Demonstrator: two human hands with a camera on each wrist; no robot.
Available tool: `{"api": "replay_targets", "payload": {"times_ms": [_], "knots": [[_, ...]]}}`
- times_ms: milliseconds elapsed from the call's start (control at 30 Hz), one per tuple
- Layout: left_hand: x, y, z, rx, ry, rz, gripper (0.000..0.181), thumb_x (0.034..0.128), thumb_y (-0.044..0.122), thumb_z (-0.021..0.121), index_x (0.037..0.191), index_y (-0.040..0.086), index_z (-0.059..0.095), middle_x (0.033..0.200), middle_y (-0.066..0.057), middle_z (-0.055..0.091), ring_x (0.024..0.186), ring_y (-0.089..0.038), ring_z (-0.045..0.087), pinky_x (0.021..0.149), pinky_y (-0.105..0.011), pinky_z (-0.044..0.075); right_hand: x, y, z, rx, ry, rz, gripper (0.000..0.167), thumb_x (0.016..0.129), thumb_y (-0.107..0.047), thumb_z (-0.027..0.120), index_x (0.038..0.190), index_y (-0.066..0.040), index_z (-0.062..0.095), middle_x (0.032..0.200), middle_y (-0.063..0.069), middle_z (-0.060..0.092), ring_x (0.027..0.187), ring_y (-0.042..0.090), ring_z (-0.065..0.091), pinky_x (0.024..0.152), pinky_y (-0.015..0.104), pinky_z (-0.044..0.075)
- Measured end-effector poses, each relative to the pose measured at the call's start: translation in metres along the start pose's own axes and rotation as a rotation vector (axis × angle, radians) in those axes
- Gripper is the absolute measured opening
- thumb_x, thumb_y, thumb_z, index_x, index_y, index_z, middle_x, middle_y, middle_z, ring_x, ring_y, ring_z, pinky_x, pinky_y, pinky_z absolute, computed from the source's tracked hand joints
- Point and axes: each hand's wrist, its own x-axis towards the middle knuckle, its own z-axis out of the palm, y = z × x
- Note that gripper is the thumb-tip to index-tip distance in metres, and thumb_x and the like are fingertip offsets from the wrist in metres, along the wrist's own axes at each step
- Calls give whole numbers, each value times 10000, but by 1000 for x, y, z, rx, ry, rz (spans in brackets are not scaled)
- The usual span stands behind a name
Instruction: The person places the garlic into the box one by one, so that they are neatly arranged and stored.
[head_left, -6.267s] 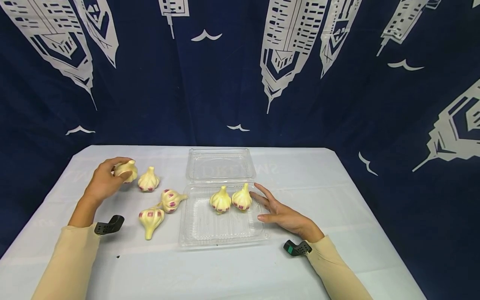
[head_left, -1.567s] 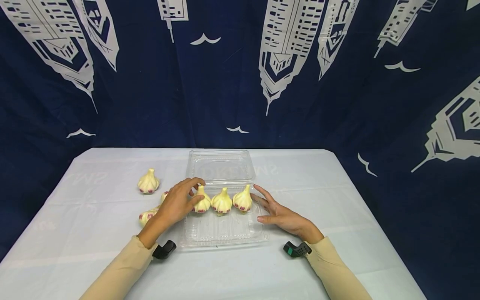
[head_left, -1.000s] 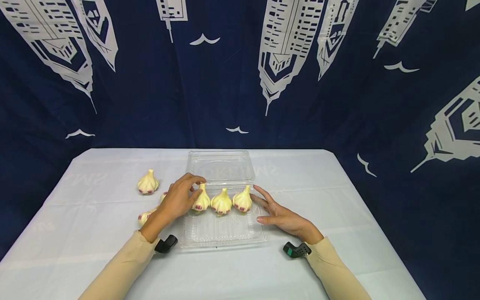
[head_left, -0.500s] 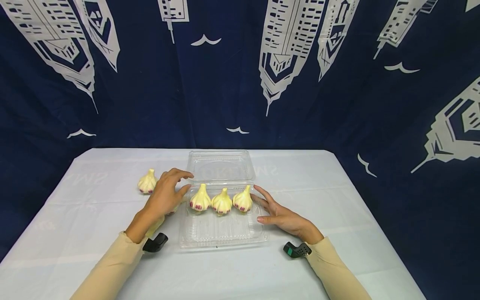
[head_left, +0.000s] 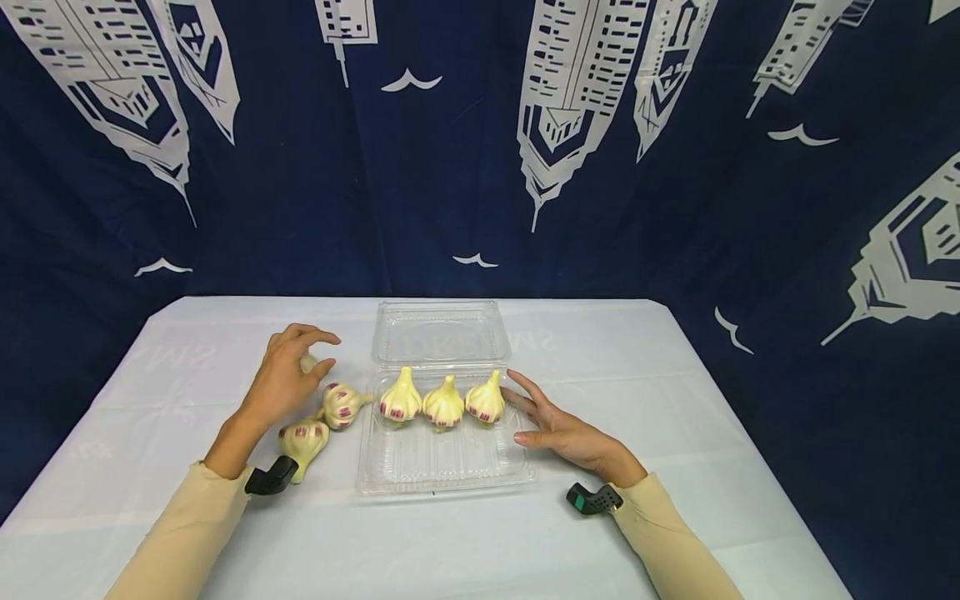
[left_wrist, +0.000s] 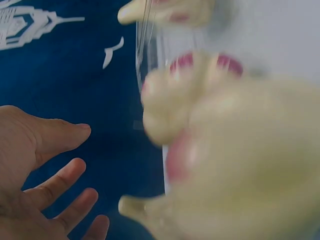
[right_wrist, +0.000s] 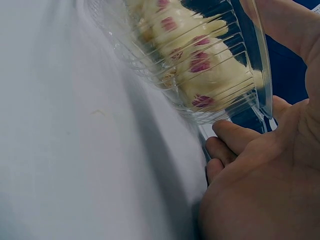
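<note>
A clear plastic clamshell container (head_left: 427,462) lies with its lid folded back. Three cream garlic bulbs stand in a row along its far side: the left bulb (head_left: 401,400), the middle bulb (head_left: 443,404) and the right bulb (head_left: 484,402). My left hand (head_left: 281,379), thumb and fingers spread, is over another garlic bulb (head_left: 308,362), mostly hidden behind it; the left wrist view shows nothing gripped. Two more bulbs lie between that hand and the container, one bulb (head_left: 342,406) and a nearer bulb (head_left: 303,442). My right hand (head_left: 566,433) rests its extended fingers against the container's right wall (right_wrist: 220,112).
The lid (head_left: 442,332) lies flat behind the container. A white cloth (head_left: 480,542) covers the table. Behind the table's far edge hangs a dark blue curtain (head_left: 442,183) with white building prints.
My left hand brought a garlic bulb from the far left into the container beside the two others, let go of it, and moved back left to another bulb. My right hand stayed put.
</note>
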Motion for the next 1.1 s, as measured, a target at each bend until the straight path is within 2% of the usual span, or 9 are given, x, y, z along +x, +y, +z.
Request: {"api": "replay_targets", "payload": {"times_ms": [100,200,300,433,533,733,833,933,1100], "knots": [[2,-8,-9,-3,7,12,289,850,-68,717,1134,-19,688,1214,-251,588,1161,-424,474,954,-528,314,0,0,0,-1,0,-3,943,988,-95,627,1586,-432,-20,1692,76,6,1544,311,-102,1195,654,16],[4,-18,-17,-2,-14,-10,290,855,-57,709,1141,-10,688,1253,-260,562,1176,-446,449,929,-540,317,-1,0,0,-3,2,2,941,985,-101,632,1581,-447,-8,1692,75,8,1544,309,-95,1197,650,24],[7,-28,-23,-19,-74,-54,297,877,-35,691,1171,5,678,1319,-267,515,1227,-479,411,941,-580,323,-1,0,-1,-3,6,4,940,983,-108,638,1580,-449,-4,1692,76,7,1543,306,-101,1195,652,17],[11,-41,-30,-102,-181,-144,319,919,-2,658,1237,23,645,1433,-254,436,1361,-490,336,1017,-676,323,-1,-1,-1,2,6,-5,941,983,-97,634,1585,-436,-6,1692,81,6,1542,308,-109,1194,653,0],[12,-50,-31,-187,-235,-208,344,937,11,634,1280,26,620,1493,-246,389,1405,-486,302,1034,-709,320,0,-1,-1,0,4,-2,939,986,-91,627,1585,-440,-8,1693,77,7,1542,306,-107,1194,654,8],[12,-63,-24,-297,-283,-271,376,944,14,625,1317,-12,588,1519,-265,380,1391,-537,310,1078,-682,304,0,0,0,0,-2,2,938,987,-95,626,1581,-449,-8,1692,78,0,1542,311,-116,1192,660,7],[11,-68,-21,-297,-298,-293,394,951,30,630,1338,-12,570,1534,-257,380,1387,-543,322,1035,-602,383,0,1,0,1,-2,1,940,985,-99,631,1582,-448,-7,1693,79,-3,1541,308,-119,1193,657,-2],[12,-71,-19,-294,-306,-301,414,954,25,624,1362,3,555,1535,-243,397,1383,-523,348,923,-413,474,1,1,0,0,-3,0,941,984,-103,634,1582,-447,-7,1692,82,-4,1541,309,-115,1193,657,2],[13,-75,-16,-309,-305,-272,488,942,-32,611,1417,7,506,1532,-249,407,1388,-542,348,795,-126,444,1,1,0,1,-3,-9,941,985,-96,631,1582,-446,-5,1692,84,0,1543,315,-106,1192,658,15]]}}
